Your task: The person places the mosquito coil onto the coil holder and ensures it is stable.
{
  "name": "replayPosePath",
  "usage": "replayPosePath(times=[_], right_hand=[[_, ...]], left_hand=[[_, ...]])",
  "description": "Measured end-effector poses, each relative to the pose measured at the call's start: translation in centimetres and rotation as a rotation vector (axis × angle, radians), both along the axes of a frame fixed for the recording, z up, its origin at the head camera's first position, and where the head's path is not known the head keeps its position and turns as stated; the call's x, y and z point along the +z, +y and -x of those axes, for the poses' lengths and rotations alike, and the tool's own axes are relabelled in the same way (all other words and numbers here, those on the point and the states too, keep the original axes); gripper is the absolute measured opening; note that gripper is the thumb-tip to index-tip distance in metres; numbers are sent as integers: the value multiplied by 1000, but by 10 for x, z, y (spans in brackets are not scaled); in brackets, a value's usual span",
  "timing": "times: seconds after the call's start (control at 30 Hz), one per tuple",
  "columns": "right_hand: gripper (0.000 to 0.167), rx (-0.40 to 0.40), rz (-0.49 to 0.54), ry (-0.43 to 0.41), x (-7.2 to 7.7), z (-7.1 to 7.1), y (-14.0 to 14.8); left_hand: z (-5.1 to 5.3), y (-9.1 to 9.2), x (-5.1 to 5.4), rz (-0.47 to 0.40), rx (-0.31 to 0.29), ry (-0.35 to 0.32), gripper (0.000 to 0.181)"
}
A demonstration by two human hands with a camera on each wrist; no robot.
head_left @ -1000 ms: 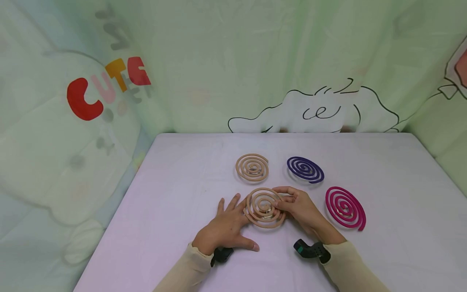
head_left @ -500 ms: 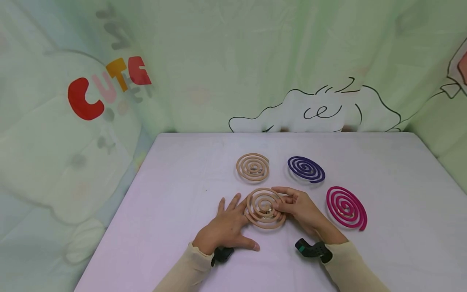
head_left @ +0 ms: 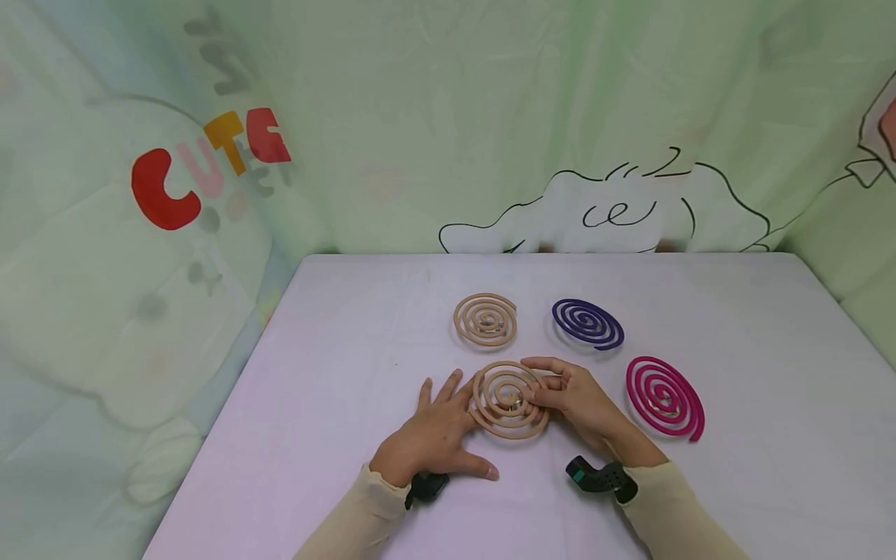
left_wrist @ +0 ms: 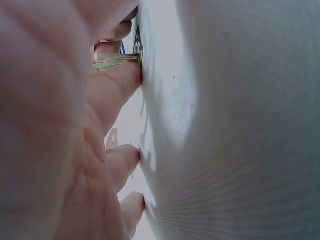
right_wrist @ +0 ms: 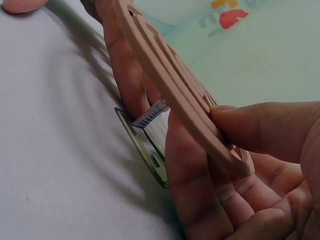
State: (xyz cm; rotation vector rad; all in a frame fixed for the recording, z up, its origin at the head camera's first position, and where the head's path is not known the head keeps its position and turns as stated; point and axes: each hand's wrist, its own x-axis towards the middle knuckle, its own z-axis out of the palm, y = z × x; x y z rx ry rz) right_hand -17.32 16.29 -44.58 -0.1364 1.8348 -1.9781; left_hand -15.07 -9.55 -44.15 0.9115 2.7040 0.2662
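A tan mosquito coil (right_wrist: pixel 170 92) is tilted above a thin metal stand (right_wrist: pixel 141 150) near the table's middle. My right hand (head_left: pixel 577 400) pinches the coil's right side, thumb on top and fingers beneath. Spread flat on the table, my left hand (head_left: pixel 437 439) reaches under the coil's left edge with its index finger. In the left wrist view a finger (left_wrist: pixel 117 82) of that hand touches the stand's metal strip (left_wrist: pixel 117 60). The head view shows the stand only through gaps between the coil's rings. How coil and stand meet is hidden by the right fingers.
Behind the hands lie another tan coil (head_left: pixel 488 320) and a dark blue coil (head_left: pixel 585 320). A magenta coil (head_left: pixel 663 398) is to the right of the right hand. Small metal pieces show under these coils. A printed curtain (head_left: pixel 392 140) closes off the table's back edge.
The head view has shifted very slightly. Both hands and the held coil keep the same place and pose, and the other coils have not moved.
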Motion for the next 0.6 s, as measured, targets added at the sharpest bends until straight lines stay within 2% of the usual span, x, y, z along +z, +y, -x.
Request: replayPosePath(times=[0.6], right_hand=[[59,-15,-52,4,3,0,-2]], left_hand=[[0,2,2,32,8,-4,104]])
